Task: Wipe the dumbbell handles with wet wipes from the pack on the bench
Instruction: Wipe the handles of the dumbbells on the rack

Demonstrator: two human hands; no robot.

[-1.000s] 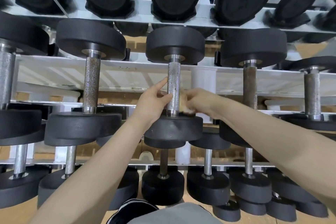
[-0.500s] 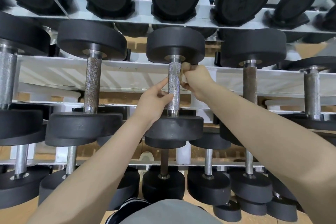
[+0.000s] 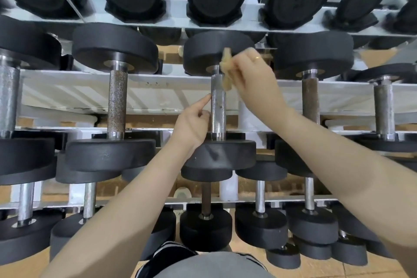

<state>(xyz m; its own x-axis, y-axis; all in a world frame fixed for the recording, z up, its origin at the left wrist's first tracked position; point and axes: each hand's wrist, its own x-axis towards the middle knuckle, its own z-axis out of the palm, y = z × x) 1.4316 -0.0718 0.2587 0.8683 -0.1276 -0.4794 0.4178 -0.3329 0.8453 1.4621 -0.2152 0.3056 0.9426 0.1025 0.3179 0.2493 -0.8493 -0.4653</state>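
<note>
Behind the right hand [image 3: 252, 79], most of a blurred wipe [image 3: 225, 67].

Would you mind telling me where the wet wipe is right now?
In the head view, just right of centre, the right hand pinches the wipe against the top of the middle dumbbell's handle.

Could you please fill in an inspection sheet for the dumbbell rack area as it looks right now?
Surface: white rack shelf, some marks on it.
Job's things: centre dumbbell handle upright in the rack; brownish wipe at its top end.
Clutter: nothing seen.
Hands: left hand beside the handle, index fingertip touching it; right hand pinches the wipe, a ring on one of its fingers.
Cables: nothing seen.
Surroundings: neighbouring handle looks rusty; more black dumbbells above and below; wipe pack not in view.
</note>
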